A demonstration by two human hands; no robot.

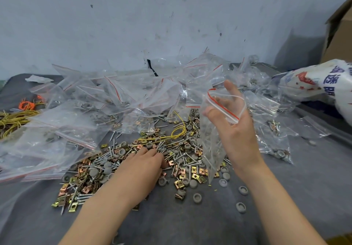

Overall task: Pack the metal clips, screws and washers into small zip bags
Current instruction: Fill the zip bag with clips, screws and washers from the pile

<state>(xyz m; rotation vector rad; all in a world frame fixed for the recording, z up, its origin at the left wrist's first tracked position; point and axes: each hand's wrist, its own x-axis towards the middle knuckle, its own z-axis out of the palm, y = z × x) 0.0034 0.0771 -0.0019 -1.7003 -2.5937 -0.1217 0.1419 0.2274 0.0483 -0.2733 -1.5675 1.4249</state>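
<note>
Grey cloth [190, 216]; right grip [234, 123] holds open zip bag [211, 149].

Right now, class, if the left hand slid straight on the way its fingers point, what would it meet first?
The left hand points into the loose pile. It seems to touch the screws and clips, so those come first, with the yellow wire probably next.

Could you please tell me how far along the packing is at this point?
Done: filled bags lie to the left and right. In hand: the right hand holds a zip bag open while the left hand reaches into the loose pile. Left: that big heap of clips, screws and grey caps is not yet bagged.
</note>
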